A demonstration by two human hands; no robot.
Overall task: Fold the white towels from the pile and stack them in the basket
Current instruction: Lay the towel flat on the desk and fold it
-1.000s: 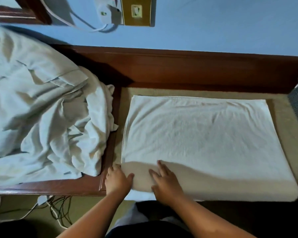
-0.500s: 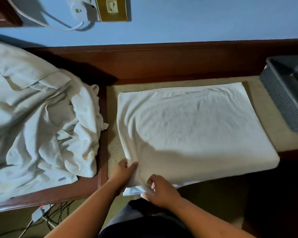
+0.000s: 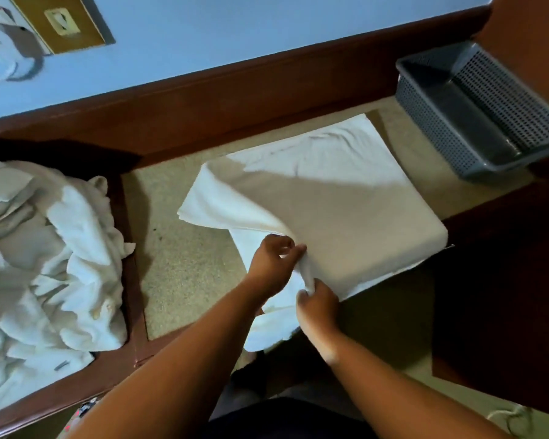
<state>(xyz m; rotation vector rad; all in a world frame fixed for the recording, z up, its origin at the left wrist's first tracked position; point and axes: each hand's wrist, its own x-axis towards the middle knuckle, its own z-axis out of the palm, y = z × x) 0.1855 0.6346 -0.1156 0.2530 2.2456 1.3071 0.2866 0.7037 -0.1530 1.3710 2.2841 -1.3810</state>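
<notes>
A white towel (image 3: 336,198) lies partly folded on the beige surface (image 3: 184,270) in the middle of the head view. Its left end is lifted and turned over toward the right. My left hand (image 3: 271,263) pinches the towel's near left edge. Just below and to the right, my right hand (image 3: 319,304) grips the same edge, and a strip of cloth runs between the two hands. A loose corner of the towel hangs over the front edge. The pile of crumpled white towels (image 3: 45,264) sits at the left. The grey perforated basket (image 3: 438,125) stands at the upper right with nothing in it.
A dark wooden frame (image 3: 133,280) separates the pile from the beige surface. A wooden rail runs along the blue wall (image 3: 235,30) behind. A brass wall plate (image 3: 61,22) with a plug and white cable is at the top left. Dark wood lies right of the towel.
Both hands have lifted the towel's near left edge and drawn it rightward, so the left end now folds over. The view has swung right, bringing the whole basket into sight.
</notes>
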